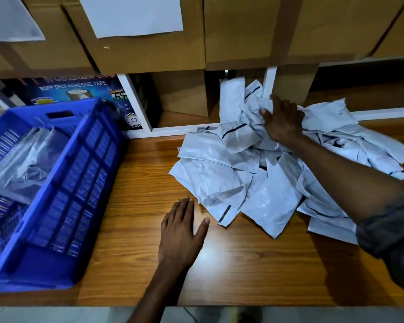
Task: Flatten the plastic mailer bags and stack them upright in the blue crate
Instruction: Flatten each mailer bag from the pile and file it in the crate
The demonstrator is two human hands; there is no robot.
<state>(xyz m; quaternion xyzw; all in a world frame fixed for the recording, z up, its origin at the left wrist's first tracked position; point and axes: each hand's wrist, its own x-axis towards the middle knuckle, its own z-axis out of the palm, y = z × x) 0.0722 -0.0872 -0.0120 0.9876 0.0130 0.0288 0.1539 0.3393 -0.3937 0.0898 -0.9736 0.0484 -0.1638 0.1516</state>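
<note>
Right hand [283, 120] atop mailer pile [243, 183], fingers curled into crumpled bag [250, 113] at pile's far side. Left hand [181, 231] flat on table [243, 264], fingers straight, holding nothing, just beside pile. Blue crate [84, 171] at left, loose bags [26, 164] inside. I'd lift only 1 bag, bring it to bare wood, then press air out under left palm.

A glossy brown wood-grain counter [238, 271] carries a blue slatted plastic crate [79, 183] at its left end. Well apart to the right lies a heap of crumpled white plastic mailer bags [219, 180] (some with dark seal strips). A left hand [180, 231] lies palm down, fingers straight, just beside the heap.
</note>
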